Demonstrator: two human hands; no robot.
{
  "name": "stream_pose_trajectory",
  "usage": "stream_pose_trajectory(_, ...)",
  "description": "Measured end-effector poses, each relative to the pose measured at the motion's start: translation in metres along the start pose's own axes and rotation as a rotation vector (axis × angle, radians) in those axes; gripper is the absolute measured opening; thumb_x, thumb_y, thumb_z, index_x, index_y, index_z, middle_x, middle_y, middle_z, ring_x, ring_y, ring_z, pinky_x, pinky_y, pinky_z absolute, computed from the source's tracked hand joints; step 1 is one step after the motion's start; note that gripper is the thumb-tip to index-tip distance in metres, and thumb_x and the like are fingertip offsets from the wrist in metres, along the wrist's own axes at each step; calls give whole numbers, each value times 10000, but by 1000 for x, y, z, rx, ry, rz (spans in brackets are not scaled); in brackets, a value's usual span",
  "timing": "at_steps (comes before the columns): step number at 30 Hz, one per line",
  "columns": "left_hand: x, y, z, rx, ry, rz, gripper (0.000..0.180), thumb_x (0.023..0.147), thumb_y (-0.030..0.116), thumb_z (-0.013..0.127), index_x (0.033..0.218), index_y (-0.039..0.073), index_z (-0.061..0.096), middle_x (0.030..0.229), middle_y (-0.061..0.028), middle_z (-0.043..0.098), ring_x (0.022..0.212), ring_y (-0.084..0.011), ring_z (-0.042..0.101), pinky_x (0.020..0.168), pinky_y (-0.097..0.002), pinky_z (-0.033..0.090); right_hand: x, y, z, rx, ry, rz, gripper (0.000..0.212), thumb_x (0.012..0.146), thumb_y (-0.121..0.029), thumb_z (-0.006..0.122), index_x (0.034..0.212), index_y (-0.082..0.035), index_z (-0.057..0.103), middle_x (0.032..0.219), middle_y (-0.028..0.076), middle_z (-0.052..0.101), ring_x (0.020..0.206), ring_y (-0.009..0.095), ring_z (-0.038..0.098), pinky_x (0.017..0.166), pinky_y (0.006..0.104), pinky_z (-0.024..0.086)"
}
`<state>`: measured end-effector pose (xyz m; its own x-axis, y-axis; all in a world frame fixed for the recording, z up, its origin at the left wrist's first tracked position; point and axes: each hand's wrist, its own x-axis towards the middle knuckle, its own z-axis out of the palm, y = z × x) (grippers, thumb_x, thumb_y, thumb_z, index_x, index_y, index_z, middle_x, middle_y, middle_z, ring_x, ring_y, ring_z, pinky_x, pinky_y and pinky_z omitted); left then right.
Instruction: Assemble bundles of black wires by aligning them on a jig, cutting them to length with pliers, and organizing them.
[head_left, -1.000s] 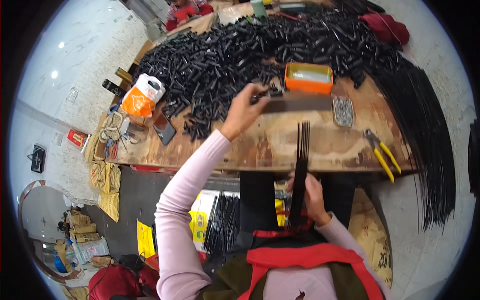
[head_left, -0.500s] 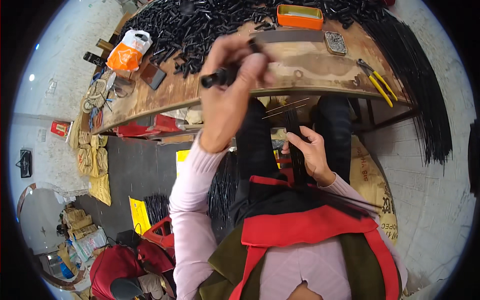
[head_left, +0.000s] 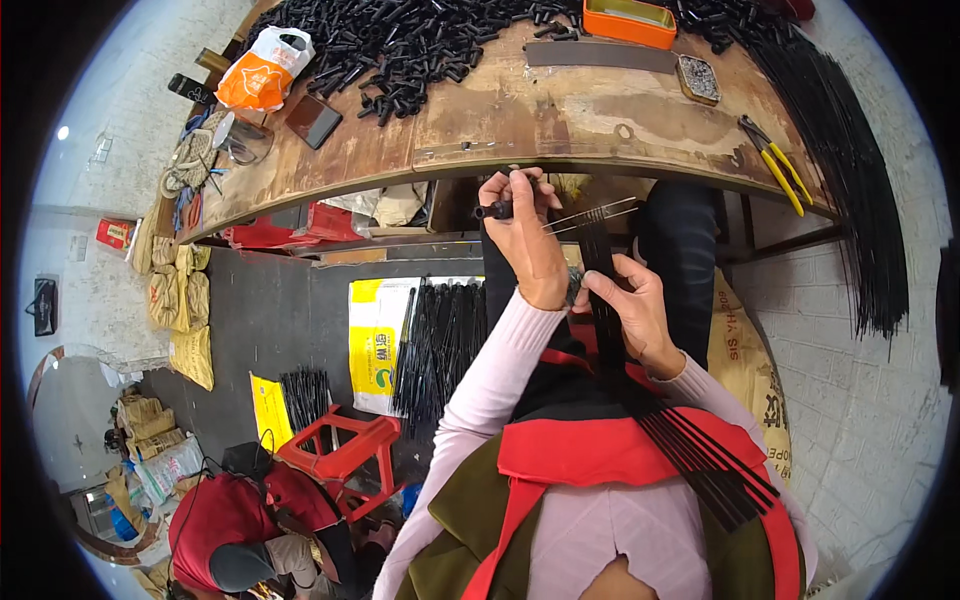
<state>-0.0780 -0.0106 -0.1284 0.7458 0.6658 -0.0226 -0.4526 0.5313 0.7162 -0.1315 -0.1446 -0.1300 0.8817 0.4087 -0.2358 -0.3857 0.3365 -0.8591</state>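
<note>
My left hand (head_left: 535, 250) is closed around short black plastic tubes; one tube (head_left: 490, 211) sticks out on its left side. It sits just below the table's front edge, beside thin pale metal tips (head_left: 610, 212). Those tips spread from the upper end of a bundle of thin black rods (head_left: 605, 335). My right hand (head_left: 640, 310) grips this bundle, thumb across it. Over my red and black apron (head_left: 590, 455), the lower ends of the rods (head_left: 700, 455) fan out toward the right. How many tubes the left hand holds is hidden by its fingers.
On the wooden table (head_left: 500, 125) lie a heap of black tubes (head_left: 390, 50), an orange tin (head_left: 630, 28), yellow-handled pliers (head_left: 777, 165) and a phone (head_left: 314, 122). More black rods (head_left: 850, 190) hang over its right end. A red stool (head_left: 350, 455) and a co-worker (head_left: 220, 525) are at lower left.
My left hand has come down from over the table, toward the right, to the upper ends of the rods, still holding tubes. The rods' lower ends now fan out more over the apron.
</note>
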Motion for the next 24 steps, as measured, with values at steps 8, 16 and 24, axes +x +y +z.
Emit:
stream_pose_trajectory(8, 8, 17, -31, -58, -132, -318, 126, 984, 127, 598, 1044, 19, 571, 1007, -94, 633, 846, -166, 635, 757, -278, 548, 0, 1, -3, -28, -5, -22, 183, 922, -91, 673, 1042, 41, 633, 847, 67, 653, 723, 135, 640, 680, 283, 558)
stream_pose_trajectory(16, -20, 50, -40, 27, -233, -577, 219, 949, 120, 648, 1114, -24, 628, 1015, -115, 665, 925, -211, 696, 819, -275, 598, -10, -4, 1, -54, -6, -21, 179, 923, -96, 671, 1024, 46, 630, 834, 80, 660, 710, 149, 639, 676, 279, 536)
stream_pose_trajectory(24, -20, 54, -29, 85, -268, -594, 257, 948, 137, 651, 1154, -18, 645, 1077, -138, 671, 914, -205, 694, 805, -279, 593, -11, -7, -2, -41, -40, -4, 192, 926, -107, 666, 1033, 47, 626, 816, 104, 667, 708, 161, 648, 707, 289, 530)
